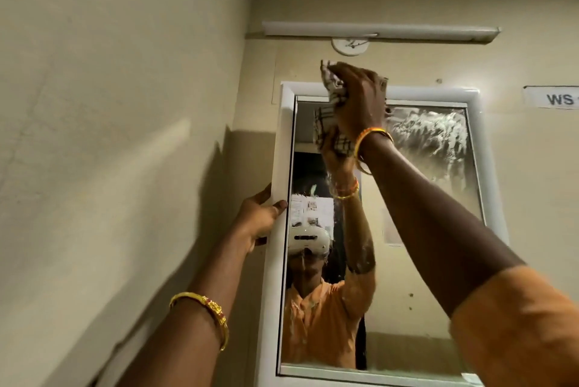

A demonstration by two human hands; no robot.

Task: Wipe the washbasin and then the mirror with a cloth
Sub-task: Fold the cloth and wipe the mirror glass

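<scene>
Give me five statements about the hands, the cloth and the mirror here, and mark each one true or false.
1. The right hand presses a checked cloth against the top of the mirror. True.
2. The left hand grips the mirror's right edge. False: it holds the left side of the white frame.
3. The upper right part of the glass carries white smears. True.
4. The cloth is plain blue. False: it is pale with dark checks.
5. The left hand holds a second cloth. False: it holds only the frame.
</scene>
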